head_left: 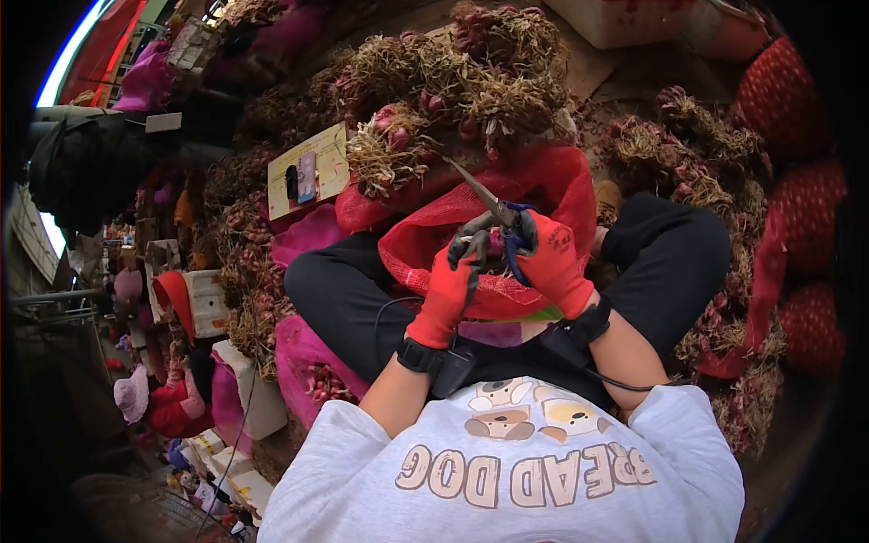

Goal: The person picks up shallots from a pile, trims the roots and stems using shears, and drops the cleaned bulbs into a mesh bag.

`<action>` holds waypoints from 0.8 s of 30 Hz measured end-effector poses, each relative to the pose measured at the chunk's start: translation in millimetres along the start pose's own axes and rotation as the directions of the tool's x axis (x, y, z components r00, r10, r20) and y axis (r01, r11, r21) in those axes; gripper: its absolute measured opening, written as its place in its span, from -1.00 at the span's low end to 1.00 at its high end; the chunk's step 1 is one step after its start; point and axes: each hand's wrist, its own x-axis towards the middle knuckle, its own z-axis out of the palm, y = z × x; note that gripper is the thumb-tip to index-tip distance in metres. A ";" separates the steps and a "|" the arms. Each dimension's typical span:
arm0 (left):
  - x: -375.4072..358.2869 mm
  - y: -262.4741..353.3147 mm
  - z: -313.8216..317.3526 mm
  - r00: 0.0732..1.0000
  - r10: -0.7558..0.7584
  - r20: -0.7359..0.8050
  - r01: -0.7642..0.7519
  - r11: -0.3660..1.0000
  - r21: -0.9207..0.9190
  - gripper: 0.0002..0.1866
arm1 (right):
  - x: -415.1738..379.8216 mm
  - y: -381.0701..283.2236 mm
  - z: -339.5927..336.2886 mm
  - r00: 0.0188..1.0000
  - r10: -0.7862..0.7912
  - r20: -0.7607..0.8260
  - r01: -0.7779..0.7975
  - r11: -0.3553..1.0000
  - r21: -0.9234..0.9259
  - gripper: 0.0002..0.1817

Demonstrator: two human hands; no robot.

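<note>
Right grip (pixel 556 258) clamps shears (pixel 503 212), left grip (pixel 454 274) I cannot tell, and the shirt (pixel 516 442) reads "BREAD DOG".

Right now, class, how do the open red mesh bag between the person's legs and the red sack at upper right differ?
The mesh bag gapes open and slack; the sack bulges, apparently full. The mesh bag lies central; the sack sits far right. The mesh bag looks plain; the sack pale-flecked. Both are red.

Probable shallot (pixel 495 239) partly hidden, shirt (pixel 516 439) cut off
</note>
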 end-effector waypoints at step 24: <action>-7.1 30.4 9.2 0.873 0.366 0.321 -0.487 0.630 0.605 -0.42 | -13.8 23.6 4.4 0.953 0.035 0.302 -0.262 0.597 0.758 -0.73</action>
